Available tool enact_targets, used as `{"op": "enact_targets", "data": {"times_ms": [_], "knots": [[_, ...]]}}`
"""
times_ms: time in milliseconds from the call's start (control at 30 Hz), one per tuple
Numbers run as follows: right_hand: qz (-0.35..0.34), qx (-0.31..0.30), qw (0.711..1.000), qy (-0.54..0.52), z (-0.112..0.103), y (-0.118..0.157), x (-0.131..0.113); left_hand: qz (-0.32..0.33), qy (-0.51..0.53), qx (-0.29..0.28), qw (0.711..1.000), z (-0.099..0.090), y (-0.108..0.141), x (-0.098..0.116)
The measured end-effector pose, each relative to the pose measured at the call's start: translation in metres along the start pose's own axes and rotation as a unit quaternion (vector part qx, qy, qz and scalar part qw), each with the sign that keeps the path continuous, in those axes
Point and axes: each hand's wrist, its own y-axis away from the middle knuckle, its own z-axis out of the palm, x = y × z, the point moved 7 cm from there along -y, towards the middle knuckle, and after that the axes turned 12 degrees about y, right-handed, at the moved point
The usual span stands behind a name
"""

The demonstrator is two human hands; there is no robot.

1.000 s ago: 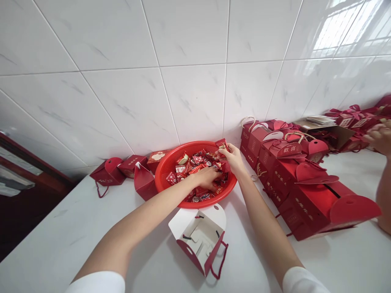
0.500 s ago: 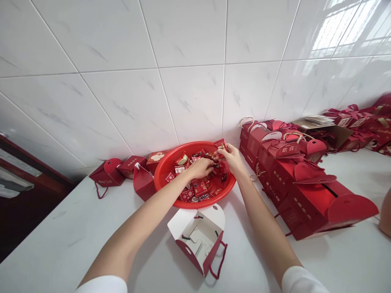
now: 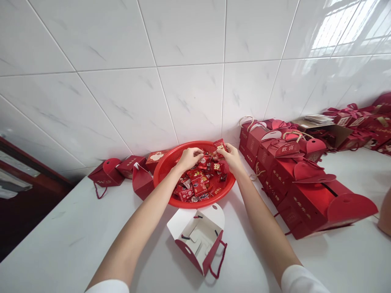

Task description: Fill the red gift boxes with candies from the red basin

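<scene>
A red plastic basket (image 3: 161, 188) near the wall holds many small wrapped candies (image 3: 200, 186), mostly in red wrappers. Over its right rim, my right hand (image 3: 232, 158) pinches a red candy packet (image 3: 220, 145) between thumb and fingers. My left hand (image 3: 190, 158) is above the candies at the back of the basket, its fingertips drawn together; whatever lies between them is too small to make out. In front of the basket an open gift box (image 3: 195, 244) with a white inside and a red cord handle stands with its flaps up, and no candy shows in it.
Several red gift boxes (image 3: 293, 195) stand in rows to the right, some with rope handles. More red boxes (image 3: 105, 173) sit left of the basket along the tiled wall (image 3: 189, 101). A brown carton (image 3: 324, 134) is at the back right.
My left hand has lifted out of the candies and moved back and left, with its fingertips together. My right hand stays at the rim with the red packet. The candies have shifted.
</scene>
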Motion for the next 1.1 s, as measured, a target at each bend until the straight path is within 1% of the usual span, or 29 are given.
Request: {"op": "enact_targets", "data": {"times_ms": [167, 233, 267, 333, 400, 467, 533, 633, 733, 800, 933, 1033, 1100], "knots": [[0.018, -0.012, 1.0, 0.011, 0.002, 0.002, 0.0, 0.015, 0.064, 0.057, 0.996, -0.01, -0.002, -0.002], [0.021, -0.019, 1.0, 0.013, 0.003, 0.003, 0.0, 0.016, 0.082, 0.065, 0.994, -0.011, -0.002, -0.002], [0.022, -0.022, 0.999, 0.013, 0.003, 0.003, 0.0, 0.017, 0.079, 0.061, 0.995, -0.011, -0.002, -0.001], [0.021, -0.023, 0.999, 0.011, 0.004, 0.003, -0.001, 0.022, 0.038, 0.031, 0.999, -0.006, -0.001, 0.002], [0.019, -0.02, 1.0, 0.009, 0.003, 0.003, -0.001, 0.029, -0.033, -0.03, 0.999, 0.005, 0.001, 0.004], [0.016, -0.019, 1.0, 0.009, 0.003, 0.003, 0.0, 0.028, -0.104, -0.099, 0.989, 0.017, 0.004, 0.003], [0.012, -0.019, 1.0, 0.01, 0.003, 0.002, 0.0, 0.029, -0.168, -0.146, 0.974, 0.027, 0.007, 0.0], [0.006, -0.018, 1.0, 0.01, 0.003, 0.002, 0.0, 0.052, -0.229, -0.178, 0.955, 0.036, 0.01, -0.001], [0.004, -0.02, 1.0, 0.008, 0.004, 0.002, 0.0, 0.07, -0.241, -0.21, 0.945, 0.045, 0.013, 0.002], [0.002, -0.02, 1.0, 0.007, 0.004, 0.002, 0.0, 0.066, -0.258, -0.22, 0.938, 0.05, 0.015, 0.004], [0.004, -0.02, 1.0, 0.011, 0.004, 0.002, 0.0, 0.041, -0.317, -0.2, 0.926, 0.059, 0.015, 0.004], [0.009, -0.015, 1.0, 0.017, 0.003, 0.002, 0.001, 0.03, -0.327, -0.193, 0.925, 0.064, 0.014, 0.003], [0.011, -0.014, 1.0, 0.018, 0.003, 0.001, 0.001, 0.027, -0.317, -0.187, 0.929, 0.063, 0.013, 0.003]]}}
